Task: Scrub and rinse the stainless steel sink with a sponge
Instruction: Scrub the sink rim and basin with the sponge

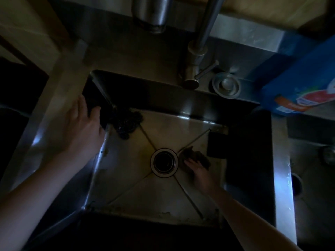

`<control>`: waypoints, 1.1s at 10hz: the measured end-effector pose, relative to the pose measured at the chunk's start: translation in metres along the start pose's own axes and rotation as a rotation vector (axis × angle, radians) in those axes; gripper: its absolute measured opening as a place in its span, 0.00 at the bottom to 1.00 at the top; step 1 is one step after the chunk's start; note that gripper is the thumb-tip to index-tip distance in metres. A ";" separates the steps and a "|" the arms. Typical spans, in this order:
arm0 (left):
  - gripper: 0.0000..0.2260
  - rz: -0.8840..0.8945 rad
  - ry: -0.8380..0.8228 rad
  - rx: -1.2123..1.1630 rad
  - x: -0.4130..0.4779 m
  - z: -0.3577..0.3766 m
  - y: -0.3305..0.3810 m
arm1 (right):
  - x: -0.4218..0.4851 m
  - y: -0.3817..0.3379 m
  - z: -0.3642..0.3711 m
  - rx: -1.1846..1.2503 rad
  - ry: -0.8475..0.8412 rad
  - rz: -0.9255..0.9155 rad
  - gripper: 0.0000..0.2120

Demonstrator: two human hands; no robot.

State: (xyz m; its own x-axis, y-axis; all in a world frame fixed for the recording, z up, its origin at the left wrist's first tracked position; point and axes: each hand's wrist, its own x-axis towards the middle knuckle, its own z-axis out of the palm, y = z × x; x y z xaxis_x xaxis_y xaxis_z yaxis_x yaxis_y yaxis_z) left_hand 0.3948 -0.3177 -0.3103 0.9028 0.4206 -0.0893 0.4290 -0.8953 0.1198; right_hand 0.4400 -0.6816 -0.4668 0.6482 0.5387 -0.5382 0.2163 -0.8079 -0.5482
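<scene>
The stainless steel sink (126, 178) fills the dim view, its round drain (164, 163) in the middle of the floor. Just right of the drain my right hand (198, 171) presses a dark sponge (195, 156) flat against the sink floor, fingers curled over it. My left hand (85, 122) rests on the sink's left rim with the fingers hanging over the edge. A dark scouring pad (126, 122) lies in the far left corner of the basin, close to those fingers.
The tap (195, 57) stands behind the basin with a metal drain stopper (225, 85) beside it. A blue detergent box (299, 84) sits at the back right. A dark rectangular piece (216, 145) leans on the right wall. A second basin (311, 178) lies to the right.
</scene>
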 end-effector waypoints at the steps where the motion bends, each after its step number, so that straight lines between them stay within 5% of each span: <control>1: 0.25 -0.003 -0.007 0.000 0.000 0.000 -0.001 | -0.014 0.012 -0.003 -0.009 0.043 0.158 0.31; 3: 0.24 0.005 0.000 0.016 0.000 -0.002 -0.001 | 0.003 0.013 -0.016 0.085 0.109 0.283 0.33; 6: 0.23 0.005 0.014 0.020 0.000 0.003 -0.002 | 0.038 -0.008 -0.030 -0.133 0.225 0.239 0.31; 8: 0.24 0.009 -0.029 -0.010 -0.003 0.003 -0.006 | -0.008 -0.015 -0.005 0.333 0.211 0.336 0.25; 9: 0.24 0.050 -0.062 -0.003 -0.008 0.005 -0.008 | -0.028 0.002 -0.013 -0.098 0.048 0.170 0.22; 11: 0.24 0.141 -0.107 0.073 -0.027 0.012 -0.008 | -0.020 0.014 -0.032 0.116 0.170 0.436 0.27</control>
State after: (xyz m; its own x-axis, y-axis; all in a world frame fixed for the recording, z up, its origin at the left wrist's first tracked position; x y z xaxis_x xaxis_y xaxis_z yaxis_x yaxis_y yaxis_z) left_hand 0.3666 -0.3241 -0.3207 0.9439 0.2758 -0.1815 0.2917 -0.9541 0.0671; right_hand 0.4532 -0.7113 -0.4434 0.7728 0.1007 -0.6267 -0.1794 -0.9124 -0.3678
